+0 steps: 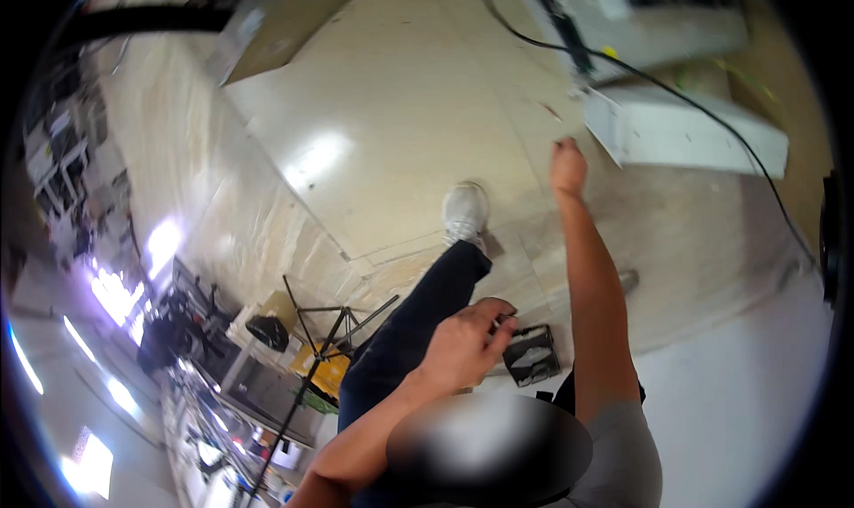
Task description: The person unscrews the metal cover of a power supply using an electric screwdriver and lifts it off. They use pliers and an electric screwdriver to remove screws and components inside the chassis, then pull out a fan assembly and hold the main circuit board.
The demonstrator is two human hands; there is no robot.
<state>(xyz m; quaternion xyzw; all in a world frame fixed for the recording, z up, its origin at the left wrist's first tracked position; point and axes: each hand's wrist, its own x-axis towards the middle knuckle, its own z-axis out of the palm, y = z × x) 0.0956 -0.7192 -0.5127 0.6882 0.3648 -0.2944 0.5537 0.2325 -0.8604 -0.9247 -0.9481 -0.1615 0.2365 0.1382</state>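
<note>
My right hand (567, 167) is stretched far forward over the pale floor, its fingers closed. A small dark spot shows at its fingertips, too small to name. Just beyond it is a thin reddish-brown sliver (551, 112), apart from the hand. Close to my body, my left hand (467, 343) is curled, thumb and fingers drawn together. Something dark shows between them, but I cannot make out what. Beside this hand is a black open box (532, 357) with greyish contents.
At the far right are a white box-shaped panel (689, 134) and a black cable (663, 81). A black tripod stand (331, 334) rises on the left near a yellow box (322, 366). My light shoe (465, 207) rests on the floor. A brownish panel (294, 23) stands at the far left.
</note>
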